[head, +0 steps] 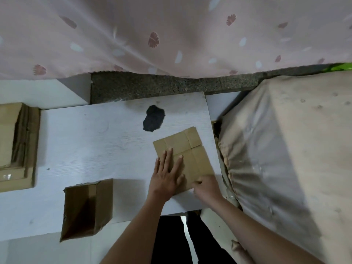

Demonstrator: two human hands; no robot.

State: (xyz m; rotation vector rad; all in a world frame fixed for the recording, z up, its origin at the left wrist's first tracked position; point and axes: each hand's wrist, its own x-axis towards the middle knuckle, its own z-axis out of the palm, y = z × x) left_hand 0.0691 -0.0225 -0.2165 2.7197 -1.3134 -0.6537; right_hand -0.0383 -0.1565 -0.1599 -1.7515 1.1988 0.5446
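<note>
A flattened cardboard box [187, 155] lies near the right edge of a white counter [85, 141]. The left hand [165, 178] presses flat on it with straight fingers. The right hand [206, 187] grips its near edge with curled fingers. An open box [87, 208] sits to the left.

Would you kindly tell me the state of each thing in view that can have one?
flattened carton: folded flat, lying on the white table.
left hand: fingers straight, pressing on the flattened carton.
right hand: fingers curled, gripping the flattened carton's near edge.
erected carton: lying on its side, mouth open.
carton stack: folded flat, piled at the table's left.
</note>
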